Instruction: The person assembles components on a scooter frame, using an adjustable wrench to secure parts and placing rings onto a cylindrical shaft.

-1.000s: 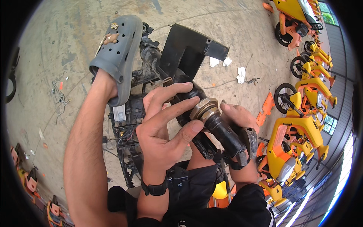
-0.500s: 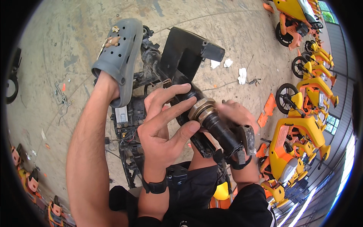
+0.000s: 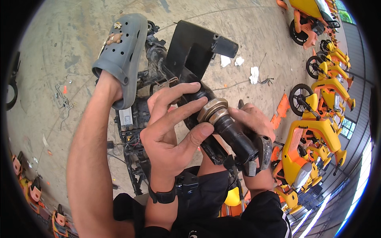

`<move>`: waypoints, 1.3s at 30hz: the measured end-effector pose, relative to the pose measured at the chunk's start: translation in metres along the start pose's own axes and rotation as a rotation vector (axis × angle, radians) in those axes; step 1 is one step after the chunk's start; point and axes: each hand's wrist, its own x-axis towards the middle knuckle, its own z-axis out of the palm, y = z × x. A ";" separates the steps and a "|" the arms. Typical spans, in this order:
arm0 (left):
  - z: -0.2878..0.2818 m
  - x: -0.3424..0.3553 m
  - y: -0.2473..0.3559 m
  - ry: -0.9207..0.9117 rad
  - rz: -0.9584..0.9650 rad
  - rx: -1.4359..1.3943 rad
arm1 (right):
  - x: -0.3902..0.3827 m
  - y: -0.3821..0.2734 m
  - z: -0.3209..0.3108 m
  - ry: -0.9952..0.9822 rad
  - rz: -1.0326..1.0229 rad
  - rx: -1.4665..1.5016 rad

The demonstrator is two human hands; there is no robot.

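A black steering tube point(image 3: 238, 139) of a stripped vehicle frame slants across the middle, ringed by two brass-coloured nuts point(image 3: 214, 112). My left hand point(image 3: 170, 131) has thumb and fingertips curled against the nuts from the left. On the tube's right side is my right hand point(image 3: 256, 121), closed round a dark adjustable wrench point(image 3: 265, 150). Its jaws point down beside the tube's lower end, and most of its handle is hidden by the hand. The right thumb touches or nearly touches the lower nut. A black plate-like bracket point(image 3: 190, 43) stands beyond the tube.
My foot in a grey clog point(image 3: 123, 51) rests over the frame point(image 3: 137, 150) at left. White scraps point(image 3: 254, 75) and an orange panel piece point(image 3: 280, 111) lie on the concrete floor. Yellow scooters point(image 3: 317, 142) line the right side; more orange parts lie lower left.
My right hand, blurred before, now shows clearly with its thumb by the nuts. The wrench head sits slightly lower and further right. My foot has shifted slightly up and left.
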 end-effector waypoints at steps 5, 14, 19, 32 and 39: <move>0.005 0.001 0.003 -0.016 -0.015 -0.002 | -0.017 0.004 0.005 0.106 0.054 -0.036; -0.002 0.003 -0.005 -0.061 0.033 -0.006 | -0.018 -0.004 -0.001 -0.119 0.126 -0.298; -0.005 -0.003 -0.012 -0.100 0.098 0.004 | -0.009 0.002 -0.018 -0.219 0.180 -0.296; -0.001 -0.004 -0.006 -0.081 0.062 0.008 | -0.012 -0.009 -0.012 -0.142 0.324 -0.133; -0.001 -0.003 -0.008 -0.079 0.048 -0.079 | -0.021 -0.008 0.005 0.018 0.345 0.050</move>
